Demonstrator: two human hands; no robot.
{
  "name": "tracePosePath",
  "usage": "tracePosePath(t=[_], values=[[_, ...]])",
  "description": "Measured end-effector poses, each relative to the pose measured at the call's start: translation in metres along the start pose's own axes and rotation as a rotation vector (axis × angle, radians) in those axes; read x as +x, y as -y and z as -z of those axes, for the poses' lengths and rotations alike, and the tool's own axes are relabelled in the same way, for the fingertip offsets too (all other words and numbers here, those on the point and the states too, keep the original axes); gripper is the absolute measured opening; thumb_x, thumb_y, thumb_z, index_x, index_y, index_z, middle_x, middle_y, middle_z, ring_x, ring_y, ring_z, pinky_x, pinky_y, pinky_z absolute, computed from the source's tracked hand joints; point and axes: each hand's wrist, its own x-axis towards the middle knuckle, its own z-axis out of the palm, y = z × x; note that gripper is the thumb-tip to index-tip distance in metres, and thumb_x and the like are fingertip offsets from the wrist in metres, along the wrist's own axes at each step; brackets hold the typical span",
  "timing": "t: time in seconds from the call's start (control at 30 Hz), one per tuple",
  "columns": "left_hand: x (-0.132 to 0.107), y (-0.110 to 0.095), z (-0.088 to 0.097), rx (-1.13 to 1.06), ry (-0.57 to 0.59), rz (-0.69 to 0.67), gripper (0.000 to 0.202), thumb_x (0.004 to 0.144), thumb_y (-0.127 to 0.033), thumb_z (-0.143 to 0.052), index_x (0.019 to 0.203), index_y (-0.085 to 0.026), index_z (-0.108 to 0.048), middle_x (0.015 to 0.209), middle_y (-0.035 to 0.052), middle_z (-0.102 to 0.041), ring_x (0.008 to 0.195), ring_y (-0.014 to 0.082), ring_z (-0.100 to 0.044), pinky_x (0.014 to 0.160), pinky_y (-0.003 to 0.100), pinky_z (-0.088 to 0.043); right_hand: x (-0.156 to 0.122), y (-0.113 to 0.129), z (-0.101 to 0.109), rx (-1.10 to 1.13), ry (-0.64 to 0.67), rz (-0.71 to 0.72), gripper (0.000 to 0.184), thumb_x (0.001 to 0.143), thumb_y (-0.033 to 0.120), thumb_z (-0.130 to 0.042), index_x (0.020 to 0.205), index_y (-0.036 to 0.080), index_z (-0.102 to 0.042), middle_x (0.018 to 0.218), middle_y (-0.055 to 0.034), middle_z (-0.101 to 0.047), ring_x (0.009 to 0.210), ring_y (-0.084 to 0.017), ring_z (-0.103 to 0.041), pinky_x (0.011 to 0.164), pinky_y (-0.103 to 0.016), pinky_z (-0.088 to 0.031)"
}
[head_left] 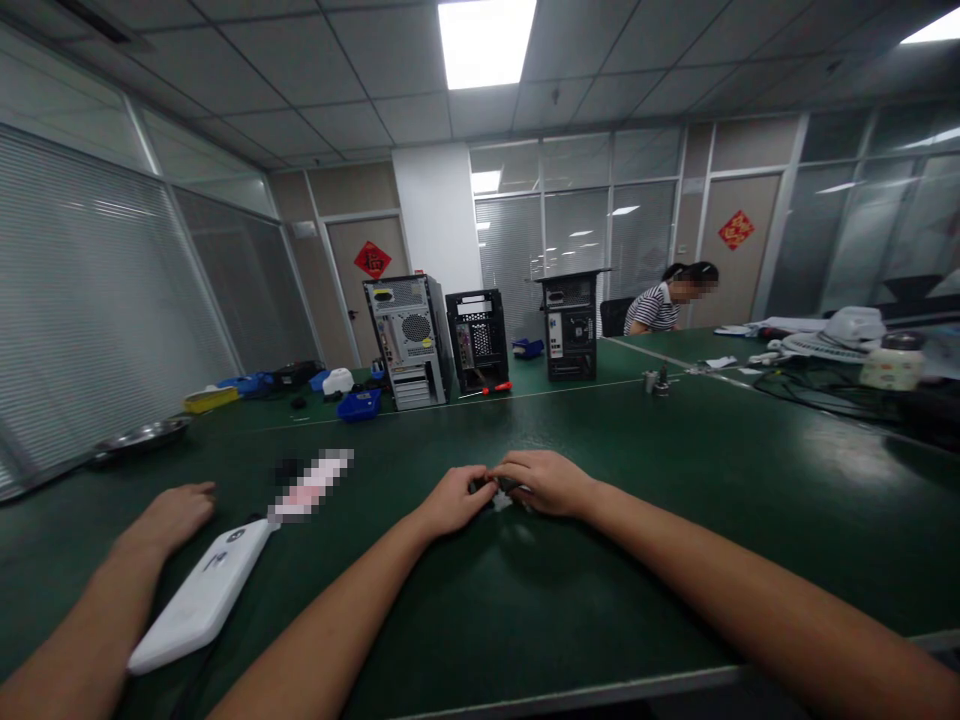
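Observation:
My left hand [456, 498] and my right hand [546, 482] meet low over the green table [637, 590], in the middle of the view. The fingers of both are closed in a pinch, thumbs and fingertips almost touching. Between them shows a small pale, shiny bit [502, 497], perhaps clear plastic; its kind is too small to tell, and the fingers hide most of whatever they grip. To the left, a white phone-like device [206, 592] lies at a slant, apart from both hands.
Another person's hand [176, 515] rests at far left. Computer cases [411, 340], [478, 340] and a third black tower [570, 330] stand farther back, with a red screwdriver [499, 387] and a blue tray [359, 404]. A metal dish [142, 437] sits left; a person [656, 308] sits beyond.

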Motion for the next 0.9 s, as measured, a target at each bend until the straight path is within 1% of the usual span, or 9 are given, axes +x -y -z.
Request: tracePosePath(t=[0.07, 0.13, 0.2, 0.27, 0.37, 0.5, 0.6, 0.73, 0.9], values=[[0.000, 0.001, -0.001, -0.002, -0.026, 0.010, 0.035, 0.094, -0.045, -0.050, 0.091, -0.015, -0.068, 0.083, 0.0032, -0.067, 0.074, 0.0164, -0.057, 0.067, 0.025, -0.043, -0.002, -0.009, -0.002, -0.025, -0.017, -0.085, 0.062, 0.091, 0.020, -0.056, 0.150, 0.023, -0.040, 0.124, -0.0112, -0.062, 0.109, -0.023, -0.061, 0.094, -0.036, -0.047], [0.001, 0.002, -0.002, 0.000, -0.038, 0.019, 0.035, 0.093, -0.046, -0.051, 0.091, -0.015, -0.068, 0.083, 0.0035, -0.068, 0.074, 0.0165, -0.058, 0.067, 0.025, -0.043, -0.006, -0.020, -0.003, -0.030, -0.056, -0.221, 0.071, 0.092, 0.017, -0.053, 0.157, 0.022, -0.025, 0.126, -0.0128, -0.060, 0.105, -0.023, -0.061, 0.094, -0.038, -0.047], [0.000, 0.004, -0.002, -0.003, -0.034, 0.025, 0.035, 0.093, -0.046, -0.052, 0.094, -0.016, -0.070, 0.087, 0.0042, -0.070, 0.076, 0.0170, -0.060, 0.069, 0.026, -0.044, -0.014, -0.033, -0.003, -0.003, -0.115, -0.337, 0.074, 0.092, 0.015, -0.048, 0.160, 0.020, -0.017, 0.128, -0.0143, -0.056, 0.106, -0.022, -0.061, 0.096, -0.040, -0.046], [0.000, 0.004, -0.002, -0.013, -0.028, 0.026, 0.034, 0.091, -0.044, -0.054, 0.098, -0.016, -0.071, 0.089, 0.0048, -0.071, 0.078, 0.0173, -0.061, 0.071, 0.026, -0.045, -0.021, -0.042, 0.000, 0.048, -0.169, -0.402, 0.072, 0.092, 0.014, -0.045, 0.159, 0.019, -0.018, 0.130, -0.0154, -0.053, 0.108, -0.023, -0.059, 0.099, -0.041, -0.045], [-0.001, 0.005, -0.001, -0.042, -0.022, 0.013, 0.031, 0.088, -0.041, -0.060, 0.100, -0.015, -0.072, 0.088, 0.0047, -0.071, 0.079, 0.0172, -0.062, 0.072, 0.026, -0.046, -0.026, -0.044, 0.006, 0.119, -0.165, -0.449, 0.064, 0.089, 0.013, -0.048, 0.151, 0.018, -0.033, 0.128, -0.0147, -0.054, 0.105, -0.022, -0.059, 0.096, -0.039, -0.045], [-0.002, 0.003, 0.000, -0.035, -0.029, 0.005, 0.031, 0.087, -0.040, -0.062, 0.099, -0.015, -0.073, 0.089, 0.0054, -0.071, 0.081, 0.0177, -0.062, 0.072, 0.025, -0.046, -0.014, -0.020, 0.009, 0.162, -0.039, -0.385, 0.048, 0.086, 0.021, -0.059, 0.133, 0.018, -0.049, 0.105, -0.0082, -0.063, 0.091, -0.020, -0.061, 0.082, -0.033, -0.047], [-0.002, -0.001, 0.001, 0.036, -0.049, 0.014, 0.033, 0.089, -0.044, -0.059, 0.096, -0.016, -0.075, 0.092, 0.0062, -0.072, 0.084, 0.0187, -0.061, 0.072, 0.026, -0.045, -0.001, 0.004, 0.004, 0.123, 0.031, -0.265, 0.039, 0.085, 0.034, -0.067, 0.119, 0.020, -0.054, 0.104, -0.0072, -0.064, 0.089, -0.021, -0.062, 0.077, -0.031, -0.045], [-0.002, -0.005, 0.000, 0.084, -0.065, 0.000, 0.036, 0.090, -0.047, -0.057, 0.085, -0.017, -0.076, 0.086, 0.0058, -0.071, 0.081, 0.0186, -0.061, 0.071, 0.026, -0.044, 0.009, 0.021, -0.006, 0.031, 0.083, -0.205, 0.021, 0.092, 0.033, -0.060, 0.109, 0.021, -0.056, 0.103, -0.0075, -0.064, 0.089, -0.021, -0.063, 0.075, -0.030, -0.044], [-0.003, -0.007, 0.001, 0.116, -0.060, -0.036, 0.034, 0.091, -0.044, -0.057, 0.079, -0.017, -0.074, 0.082, 0.0038, -0.069, 0.078, 0.0173, -0.059, 0.070, 0.026, -0.041, 0.009, 0.023, -0.007, -0.013, 0.067, -0.200, 0.022, 0.096, 0.040, -0.054, 0.107, 0.021, -0.057, 0.102, -0.0073, -0.064, 0.088, -0.021, -0.062, 0.075, -0.031, -0.043]])
